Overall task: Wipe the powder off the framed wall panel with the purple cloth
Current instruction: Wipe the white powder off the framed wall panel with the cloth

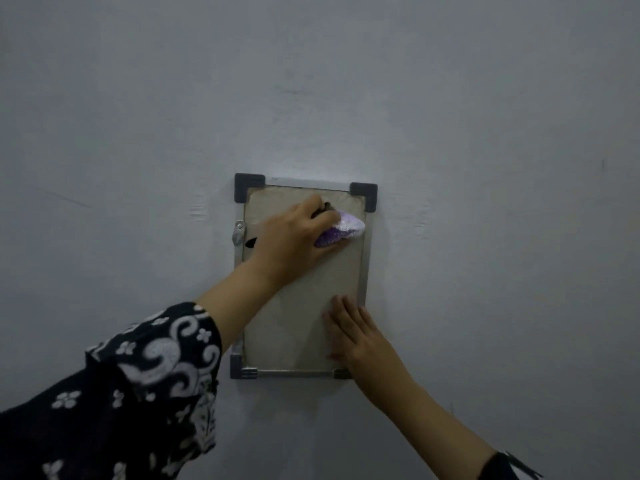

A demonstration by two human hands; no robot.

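A small framed panel [367,258] hangs upright on the wall, with a metal rim, dark plastic corner caps and a dull beige face [294,327] under a pale powdery film. My left hand [294,237] presses a bunched purple cloth [341,230] against the upper right part of the face, close to the right rim. My right hand [356,334] lies flat with fingers spread on the lower right part of the panel, covering that bottom corner. Dark marks show beside my left hand's fingers.
The plain grey wall [485,133] surrounds the panel on all sides. A small metal latch [239,232] sticks out from the frame's left edge. My patterned dark sleeve [138,393] fills the lower left.
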